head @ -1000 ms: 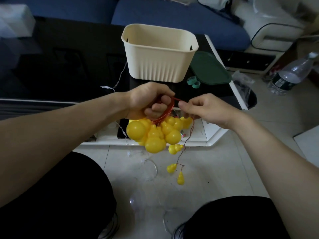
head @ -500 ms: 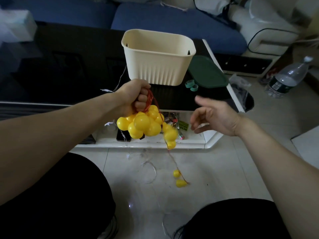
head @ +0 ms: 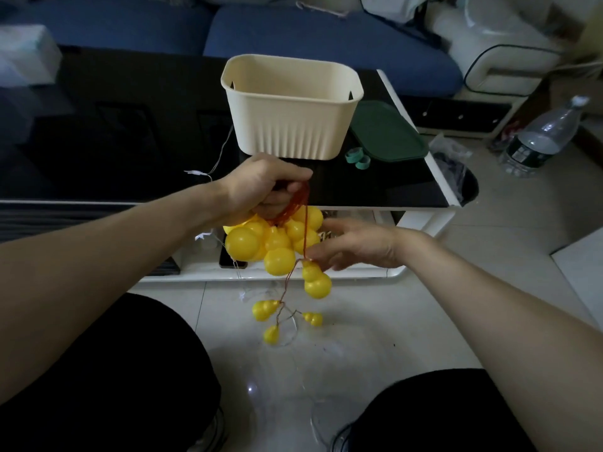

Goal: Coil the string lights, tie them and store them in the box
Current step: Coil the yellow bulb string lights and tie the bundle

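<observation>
My left hand (head: 261, 187) grips a coil of red wire (head: 298, 203) in front of the table edge. A bunch of yellow gourd-shaped string lights (head: 277, 243) hangs from the coil. A loose tail of the strand with a few small lights (head: 264, 309) dangles toward the floor. My right hand (head: 362, 246) reaches in from the right, fingers fairly straight, its fingertips touching the hanging wire just above one gourd light (head: 316, 282). The cream ribbed box (head: 290, 125) stands open on the black table behind my left hand.
A dark green lid (head: 388, 135) lies right of the box, with small green tie loops (head: 357, 158) beside it. The black glass table (head: 130, 141) has a white rim. A thin clear wire (head: 222, 151) lies on it. A water bottle (head: 541, 138) stands on the floor at right.
My right hand let go of the wire, swung open to the right, then came back left to the hanging strand. My left hand kept its hold on the coil, and the tail swung lower.
</observation>
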Demonstrator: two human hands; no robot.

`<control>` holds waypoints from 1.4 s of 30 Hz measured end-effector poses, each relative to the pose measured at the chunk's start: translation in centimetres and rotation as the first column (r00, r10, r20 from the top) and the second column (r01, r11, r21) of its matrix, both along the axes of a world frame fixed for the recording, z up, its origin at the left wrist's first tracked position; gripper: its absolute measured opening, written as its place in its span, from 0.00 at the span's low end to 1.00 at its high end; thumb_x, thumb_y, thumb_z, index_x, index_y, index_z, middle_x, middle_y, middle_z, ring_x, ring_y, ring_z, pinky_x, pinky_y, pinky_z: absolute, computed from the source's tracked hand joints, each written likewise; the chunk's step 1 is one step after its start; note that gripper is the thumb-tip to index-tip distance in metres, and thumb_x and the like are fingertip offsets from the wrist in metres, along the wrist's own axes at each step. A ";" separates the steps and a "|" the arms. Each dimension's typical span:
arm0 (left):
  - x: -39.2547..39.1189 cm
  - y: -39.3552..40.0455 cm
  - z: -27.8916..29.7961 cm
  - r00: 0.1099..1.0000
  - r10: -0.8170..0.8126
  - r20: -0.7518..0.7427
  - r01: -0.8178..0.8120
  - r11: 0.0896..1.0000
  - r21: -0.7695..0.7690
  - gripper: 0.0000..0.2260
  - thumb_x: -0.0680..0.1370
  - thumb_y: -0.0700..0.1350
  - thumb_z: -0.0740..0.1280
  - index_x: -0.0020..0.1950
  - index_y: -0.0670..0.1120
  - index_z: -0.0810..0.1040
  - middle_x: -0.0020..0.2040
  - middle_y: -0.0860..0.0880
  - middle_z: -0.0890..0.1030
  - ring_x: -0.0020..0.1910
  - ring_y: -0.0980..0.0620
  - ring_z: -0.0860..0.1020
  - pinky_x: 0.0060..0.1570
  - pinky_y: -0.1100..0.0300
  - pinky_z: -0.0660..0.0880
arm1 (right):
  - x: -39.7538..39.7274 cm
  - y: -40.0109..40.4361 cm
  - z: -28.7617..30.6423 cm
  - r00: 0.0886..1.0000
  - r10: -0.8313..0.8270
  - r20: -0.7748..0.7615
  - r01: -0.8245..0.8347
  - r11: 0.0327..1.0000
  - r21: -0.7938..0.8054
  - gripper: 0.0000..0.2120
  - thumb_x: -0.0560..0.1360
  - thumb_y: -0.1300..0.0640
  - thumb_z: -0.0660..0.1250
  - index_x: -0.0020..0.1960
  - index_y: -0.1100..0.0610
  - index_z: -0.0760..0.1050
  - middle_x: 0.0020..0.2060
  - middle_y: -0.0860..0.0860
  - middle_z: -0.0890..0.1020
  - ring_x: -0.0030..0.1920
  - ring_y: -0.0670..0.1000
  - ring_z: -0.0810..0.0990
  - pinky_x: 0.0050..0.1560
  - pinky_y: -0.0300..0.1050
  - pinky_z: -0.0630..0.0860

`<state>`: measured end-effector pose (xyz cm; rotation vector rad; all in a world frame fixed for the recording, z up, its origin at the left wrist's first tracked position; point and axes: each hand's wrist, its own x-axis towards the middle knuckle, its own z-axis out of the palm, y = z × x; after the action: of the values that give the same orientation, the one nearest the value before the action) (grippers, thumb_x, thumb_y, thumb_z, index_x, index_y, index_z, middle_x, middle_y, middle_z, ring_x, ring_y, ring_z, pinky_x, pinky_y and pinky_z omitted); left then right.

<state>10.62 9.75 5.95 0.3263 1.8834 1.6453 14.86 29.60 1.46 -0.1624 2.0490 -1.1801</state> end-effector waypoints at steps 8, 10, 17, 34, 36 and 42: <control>-1.9 -1.3 -1.3 0.976 0.188 0.113 -0.194 0.980 0.047 0.20 0.81 0.47 0.59 0.30 0.48 0.63 0.21 0.51 0.60 0.19 0.54 0.55 0.24 0.61 0.48 | -0.1 -1.5 -0.2 0.979 -0.031 0.202 0.089 0.954 -0.287 0.17 0.68 0.57 0.63 0.53 0.61 0.80 0.52 0.56 0.81 0.56 0.55 0.77 0.58 0.52 0.74; -2.1 -1.2 -1.3 0.976 0.203 0.084 -0.205 0.979 0.017 0.19 0.81 0.47 0.60 0.30 0.48 0.63 0.21 0.51 0.60 0.19 0.54 0.55 0.23 0.61 0.49 | -0.2 -1.8 0.1 0.969 -0.035 0.245 0.131 0.913 -0.386 0.16 0.66 0.58 0.62 0.50 0.62 0.81 0.52 0.58 0.81 0.58 0.58 0.76 0.59 0.53 0.72; -3.1 -2.4 -1.7 0.918 0.393 0.051 -0.395 0.918 0.038 0.18 0.81 0.47 0.61 0.31 0.48 0.65 0.23 0.51 0.61 0.21 0.53 0.56 0.22 0.62 0.53 | -0.9 1.1 2.0 0.873 -0.259 0.414 0.472 0.665 -0.579 0.28 0.71 0.36 0.62 0.44 0.63 0.78 0.47 0.65 0.82 0.58 0.69 0.80 0.71 0.67 0.64; -2.6 -0.9 -2.4 0.934 0.332 0.134 -0.335 0.942 0.001 0.13 0.83 0.47 0.61 0.40 0.44 0.69 0.31 0.45 0.74 0.24 0.49 0.70 0.26 0.61 0.68 | -0.2 -1.8 1.6 0.728 -0.418 -0.543 0.489 0.872 -0.017 0.10 0.74 0.51 0.74 0.36 0.51 0.83 0.30 0.50 0.83 0.31 0.44 0.77 0.38 0.42 0.73; -2.6 -0.6 -2.5 0.943 0.318 0.100 -0.316 0.948 -0.039 0.14 0.82 0.47 0.61 0.38 0.44 0.68 0.30 0.46 0.72 0.24 0.49 0.68 0.25 0.62 0.66 | -0.5 -1.5 1.7 0.657 -0.456 -0.600 0.553 0.833 -0.026 0.09 0.75 0.52 0.73 0.37 0.51 0.83 0.29 0.46 0.82 0.29 0.39 0.76 0.36 0.38 0.72; -2.4 -0.5 -2.4 0.958 0.247 0.147 -0.240 0.969 -0.066 0.14 0.82 0.47 0.60 0.37 0.46 0.67 0.28 0.47 0.70 0.25 0.49 0.64 0.29 0.58 0.61 | -0.8 -1.3 1.8 0.527 -0.486 -0.697 0.621 0.780 -0.075 0.07 0.77 0.55 0.70 0.41 0.55 0.83 0.29 0.42 0.78 0.29 0.33 0.75 0.30 0.25 0.66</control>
<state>8.21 9.30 3.54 -0.0559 1.9005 1.7256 14.06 28.33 3.21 0.2195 3.0295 -1.4329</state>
